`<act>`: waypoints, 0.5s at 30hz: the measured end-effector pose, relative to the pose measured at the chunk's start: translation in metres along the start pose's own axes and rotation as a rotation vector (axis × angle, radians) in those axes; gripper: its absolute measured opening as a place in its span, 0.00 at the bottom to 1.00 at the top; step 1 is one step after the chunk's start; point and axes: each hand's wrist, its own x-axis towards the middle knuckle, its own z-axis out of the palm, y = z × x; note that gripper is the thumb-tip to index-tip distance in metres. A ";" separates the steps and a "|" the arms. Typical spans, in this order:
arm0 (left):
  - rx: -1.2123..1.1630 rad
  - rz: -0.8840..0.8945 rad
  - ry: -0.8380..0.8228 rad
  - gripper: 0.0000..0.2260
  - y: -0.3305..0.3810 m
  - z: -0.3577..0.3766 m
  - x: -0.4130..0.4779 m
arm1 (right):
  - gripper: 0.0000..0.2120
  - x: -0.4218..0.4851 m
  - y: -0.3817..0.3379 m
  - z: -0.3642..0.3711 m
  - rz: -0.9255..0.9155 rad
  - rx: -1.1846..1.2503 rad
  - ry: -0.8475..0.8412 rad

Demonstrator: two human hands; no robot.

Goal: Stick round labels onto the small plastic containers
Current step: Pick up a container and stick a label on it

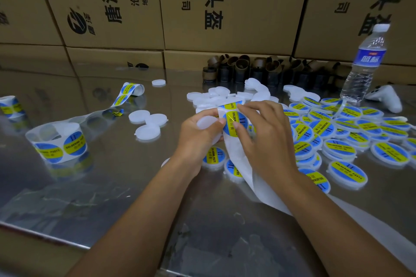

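Right fingers (245,137) pinch label (230,117); left hand (198,136) holds container (205,122).

The shiny metal table (112,186) holds plain white round plastic containers (148,125) in the middle, labelled blue-and-yellow ones (346,177) heaped on the right, a roll of round labels (57,141) on the left, and a clear water bottle (364,67) standing behind.

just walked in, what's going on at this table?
A person is labelling by hand. The left hand holds a blank white round plastic container, while the right hand pinches a blue-and-yellow round label on its white backing strip, right beside it; the label is not yet on the container. Labelled containers lie piled on the right of the shiny metal table, blank ones further back and left, and a partly used label roll stands at the left.
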 end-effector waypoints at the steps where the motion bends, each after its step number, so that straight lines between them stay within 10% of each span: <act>1: -0.005 -0.007 -0.018 0.07 0.000 0.000 0.000 | 0.13 0.000 0.001 0.001 0.006 0.006 -0.011; 15: -0.034 -0.077 -0.209 0.07 -0.005 -0.004 0.002 | 0.12 -0.003 0.004 0.005 0.089 0.130 -0.056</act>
